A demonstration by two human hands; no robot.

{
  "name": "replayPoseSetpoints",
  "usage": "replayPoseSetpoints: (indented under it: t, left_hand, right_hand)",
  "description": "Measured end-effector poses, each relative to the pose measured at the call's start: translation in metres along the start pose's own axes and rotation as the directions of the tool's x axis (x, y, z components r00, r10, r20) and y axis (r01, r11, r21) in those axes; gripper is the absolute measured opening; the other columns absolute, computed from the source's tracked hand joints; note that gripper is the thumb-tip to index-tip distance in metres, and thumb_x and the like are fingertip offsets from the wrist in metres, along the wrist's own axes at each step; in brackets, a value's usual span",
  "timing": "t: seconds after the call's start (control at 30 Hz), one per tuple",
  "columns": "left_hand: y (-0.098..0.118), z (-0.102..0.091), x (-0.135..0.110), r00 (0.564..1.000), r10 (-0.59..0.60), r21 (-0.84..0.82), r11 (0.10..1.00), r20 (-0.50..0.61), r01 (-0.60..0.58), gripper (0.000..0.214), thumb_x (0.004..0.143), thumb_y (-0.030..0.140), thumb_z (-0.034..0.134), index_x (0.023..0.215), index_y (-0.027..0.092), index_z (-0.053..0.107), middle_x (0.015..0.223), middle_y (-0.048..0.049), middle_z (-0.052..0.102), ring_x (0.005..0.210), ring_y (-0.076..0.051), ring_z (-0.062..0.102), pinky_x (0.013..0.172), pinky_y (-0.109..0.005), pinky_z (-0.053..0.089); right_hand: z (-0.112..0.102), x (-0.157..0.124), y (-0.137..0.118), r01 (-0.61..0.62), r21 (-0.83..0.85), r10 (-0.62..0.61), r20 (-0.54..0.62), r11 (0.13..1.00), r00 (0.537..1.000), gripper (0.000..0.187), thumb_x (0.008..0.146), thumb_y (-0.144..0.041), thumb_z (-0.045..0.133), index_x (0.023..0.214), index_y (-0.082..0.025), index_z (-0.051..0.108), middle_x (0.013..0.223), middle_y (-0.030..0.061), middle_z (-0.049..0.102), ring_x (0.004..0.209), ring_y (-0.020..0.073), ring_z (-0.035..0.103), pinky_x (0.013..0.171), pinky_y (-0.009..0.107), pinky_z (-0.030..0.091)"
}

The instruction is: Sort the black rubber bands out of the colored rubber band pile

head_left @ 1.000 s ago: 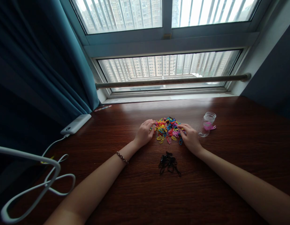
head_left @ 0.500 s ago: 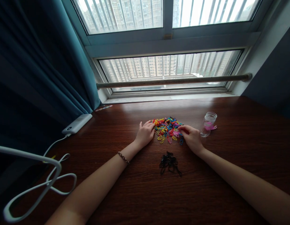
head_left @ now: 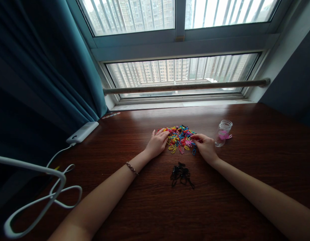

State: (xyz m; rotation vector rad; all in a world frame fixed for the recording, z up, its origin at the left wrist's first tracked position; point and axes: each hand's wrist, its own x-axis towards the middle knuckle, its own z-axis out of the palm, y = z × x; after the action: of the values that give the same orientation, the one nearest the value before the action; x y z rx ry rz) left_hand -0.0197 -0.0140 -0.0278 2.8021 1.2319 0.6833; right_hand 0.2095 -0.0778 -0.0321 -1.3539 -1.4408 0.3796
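A pile of small rubber bands (head_left: 180, 138) in many colours lies on the dark wooden table. My left hand (head_left: 157, 142) rests at the pile's left side, fingers stretched over its edge, with some red bands showing beyond the fingertips. At the right side, my right hand (head_left: 204, 146) has thumb and forefinger pinched together against the bands; what is between them is too small to make out. Nearer to me, between my forearms, sits a separate small heap of black rubber bands (head_left: 181, 174).
A clear jar (head_left: 223, 130) with a pink ribbon stands just right of my right hand. On the left, a white power strip (head_left: 82, 133) lies by the blue curtain (head_left: 91, 83), its white cable (head_left: 54, 172) looping along the table. A window with a rail (head_left: 185, 87) is behind the table.
My left hand has shifted slightly right over the pile, and red bands now show behind its fingers. My right hand stays almost where it was.
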Motion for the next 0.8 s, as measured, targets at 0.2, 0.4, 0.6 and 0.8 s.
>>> replayPoseSetpoints:
  t: [0.2,0.4,0.6,0.8]
  left_hand:
    - [0.0,-0.001,-0.001,0.983,-0.159,0.086,0.982,-0.096,0.167,0.024,0.084,0.022,0.042,0.105,0.019,0.052,0.11,-0.0083,0.059,0.115,-0.025,0.041,0.101,-0.054,0.02]
    - [-0.001,-0.002,-0.001,0.955,-0.25,0.132,0.953,-0.163,0.272,0.023,0.08,0.023,0.046,0.1,0.015,0.054,0.102,-0.0111,0.058,0.103,-0.027,0.047,0.097,-0.052,0.026]
    - [0.002,-0.004,0.0,0.99,-0.088,0.063,0.993,-0.112,0.096,0.03,0.081,0.018,0.042,0.11,0.018,0.051,0.118,-0.0094,0.051,0.119,-0.025,0.035,0.101,-0.048,0.023]
    - [0.004,-0.001,0.0,0.999,-0.033,0.064,0.997,-0.012,0.034,0.035,0.085,0.021,0.039,0.12,0.023,0.045,0.129,-0.0055,0.046,0.127,-0.027,0.024,0.102,-0.056,0.014]
  right_hand:
    - [0.003,-0.001,0.005,-0.006,0.023,0.006,-0.01,1.0,1.0,0.019,0.074,-0.021,0.053,0.084,-0.019,0.069,0.084,0.0042,0.069,0.076,0.0194,0.063,0.071,0.031,0.049]
    - [0.003,0.0,-0.001,-0.029,0.054,0.03,-0.008,0.998,1.0,0.022,0.078,-0.025,0.049,0.09,-0.017,0.065,0.089,0.0076,0.068,0.076,0.0203,0.065,0.068,0.031,0.052]
    - [0.002,0.0,-0.007,-0.058,0.005,0.058,-0.004,0.998,0.998,0.02,0.076,-0.026,0.05,0.088,-0.016,0.063,0.078,0.0064,0.069,0.069,0.0202,0.066,0.063,0.03,0.052]
    - [0.002,-0.001,-0.006,-0.068,0.035,0.067,0.031,0.997,0.997,0.021,0.077,-0.023,0.049,0.091,-0.016,0.062,0.08,0.0059,0.069,0.07,0.0192,0.067,0.064,0.029,0.052]
